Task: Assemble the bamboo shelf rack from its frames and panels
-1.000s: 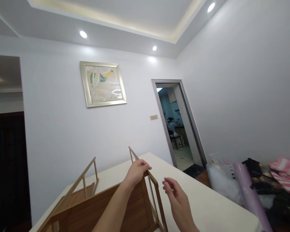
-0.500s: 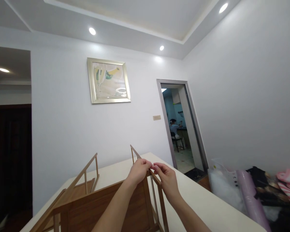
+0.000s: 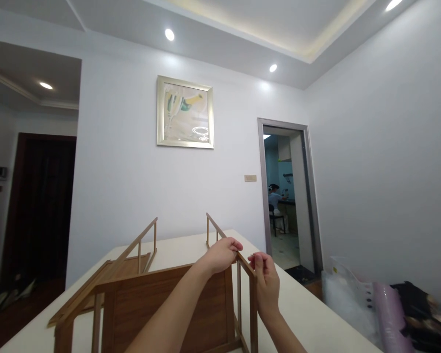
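A wooden rack (image 3: 169,304) of brown panels and thin rails lies on a white table (image 3: 308,314). My left hand (image 3: 222,255) is curled over the top of the rack's right-side rail, gripping it. My right hand (image 3: 266,284) sits just right of that rail, fingers bent and pinched together against the rail's outer edge near the top of a post. A second slanted rail (image 3: 143,240) rises on the rack's left side, untouched.
At the table's right end lie a clear plastic bag (image 3: 343,299), a purple roll (image 3: 389,314) and dark items. A framed picture (image 3: 184,112) hangs on the wall. Through an open doorway (image 3: 286,191) a person sits in another room.
My right hand came in from open air to the rail beside my left hand, then slid slightly down its outer edge. The view has turned left.
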Tool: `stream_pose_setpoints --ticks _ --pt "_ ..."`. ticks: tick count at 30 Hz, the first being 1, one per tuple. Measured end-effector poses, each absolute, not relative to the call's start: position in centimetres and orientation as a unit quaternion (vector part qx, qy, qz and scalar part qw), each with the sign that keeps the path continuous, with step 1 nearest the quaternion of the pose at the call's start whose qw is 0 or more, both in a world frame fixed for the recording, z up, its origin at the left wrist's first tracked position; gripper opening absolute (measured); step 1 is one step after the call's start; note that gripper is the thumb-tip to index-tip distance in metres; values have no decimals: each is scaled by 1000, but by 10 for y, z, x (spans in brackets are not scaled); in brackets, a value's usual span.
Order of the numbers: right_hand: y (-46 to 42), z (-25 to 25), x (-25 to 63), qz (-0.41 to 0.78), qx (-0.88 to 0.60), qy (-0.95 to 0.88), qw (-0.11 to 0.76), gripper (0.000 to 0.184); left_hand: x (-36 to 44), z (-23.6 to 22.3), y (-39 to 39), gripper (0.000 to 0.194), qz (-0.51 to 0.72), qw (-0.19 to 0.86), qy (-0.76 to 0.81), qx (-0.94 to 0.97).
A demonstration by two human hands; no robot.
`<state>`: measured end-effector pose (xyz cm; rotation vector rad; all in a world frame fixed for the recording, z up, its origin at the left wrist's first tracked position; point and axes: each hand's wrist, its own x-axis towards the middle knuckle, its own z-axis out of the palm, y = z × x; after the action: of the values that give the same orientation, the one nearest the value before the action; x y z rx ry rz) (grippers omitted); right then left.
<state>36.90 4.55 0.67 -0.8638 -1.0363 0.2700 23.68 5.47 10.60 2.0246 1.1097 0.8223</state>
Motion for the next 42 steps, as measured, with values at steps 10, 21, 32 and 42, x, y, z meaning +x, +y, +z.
stream_pose_setpoints --ticks 10,21,32,42 --pt "31 6 360 106 -399 -500 761 48 237 104 41 31 277 130 514 801" --pt "27 18 360 -6 -449 -538 714 65 238 102 35 41 198 0 519 832" --pt "32 13 360 170 -360 -498 770 46 237 94 31 37 245 8 505 827" --pt "35 16 371 274 -311 -474 777 41 241 90 38 37 253 18 494 832"
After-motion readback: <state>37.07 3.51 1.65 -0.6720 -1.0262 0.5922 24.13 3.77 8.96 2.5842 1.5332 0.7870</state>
